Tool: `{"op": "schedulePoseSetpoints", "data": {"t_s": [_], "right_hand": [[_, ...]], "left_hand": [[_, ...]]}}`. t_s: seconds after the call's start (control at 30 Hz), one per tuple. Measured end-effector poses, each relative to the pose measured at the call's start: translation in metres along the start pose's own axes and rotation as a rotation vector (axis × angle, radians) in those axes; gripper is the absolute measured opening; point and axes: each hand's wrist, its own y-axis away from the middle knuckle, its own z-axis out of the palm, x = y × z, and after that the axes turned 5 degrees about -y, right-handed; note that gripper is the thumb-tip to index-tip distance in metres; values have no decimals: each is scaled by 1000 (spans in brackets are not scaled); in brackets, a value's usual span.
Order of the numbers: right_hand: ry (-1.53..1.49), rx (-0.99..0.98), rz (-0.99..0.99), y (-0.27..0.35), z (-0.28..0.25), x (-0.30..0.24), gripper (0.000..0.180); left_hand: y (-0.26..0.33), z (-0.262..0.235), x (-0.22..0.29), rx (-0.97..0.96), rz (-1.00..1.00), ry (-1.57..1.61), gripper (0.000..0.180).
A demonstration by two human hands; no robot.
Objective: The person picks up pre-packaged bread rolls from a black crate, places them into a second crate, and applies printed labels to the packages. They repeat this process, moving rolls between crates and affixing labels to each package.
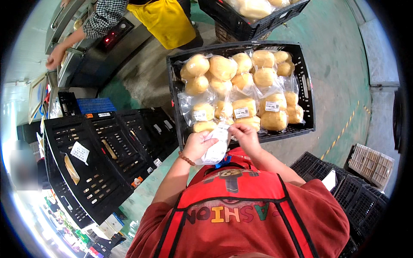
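Observation:
My left hand and my right hand both grip a strip of white paper labels held just in front of my chest. A bead bracelet sits on my left wrist. Right beyond my hands stands a black plastic crate filled with clear sealed bags of peeled yellow potatoes; several of the bags carry white stickers. My right fingers pinch the top of the strip close to the nearest bags.
Stacked empty black crates lie to my left. Another black crate with bagged potatoes stands further back. A person in a yellow apron works at a metal machine at the upper left. More crates sit at my right.

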Motion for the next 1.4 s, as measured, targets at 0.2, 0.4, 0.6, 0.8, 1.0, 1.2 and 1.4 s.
{"op": "schedulePoseSetpoints", "data": {"t_s": [0.2, 0.4, 0.6, 0.8, 1.0, 1.2, 1.4], "right_hand": [[-26, 364, -127, -19, -96, -26, 10], [43, 408, -108, -21, -121, -42, 11], [23, 352, -81, -25, -112, -30, 14], [85, 296, -65, -32, -102, -29, 17], [269, 179, -170, -49, -83, -19, 20], [1064, -33, -334, -66, 2, -56, 33], [1431, -173, -183, -111, 56, -11, 20]], "left_hand": [[-45, -25, 22, -216, 246, -869, 22], [-111, -17, 41, -365, 410, -1304, 18], [-113, -19, 18, -425, 381, -1360, 23], [-116, -20, 27, -513, 377, -1508, 19], [-91, -38, 17, -393, 437, -1484, 15], [-73, -59, 15, -300, 352, -1485, 17], [-67, -65, 10, -238, 350, -1458, 18]]}}
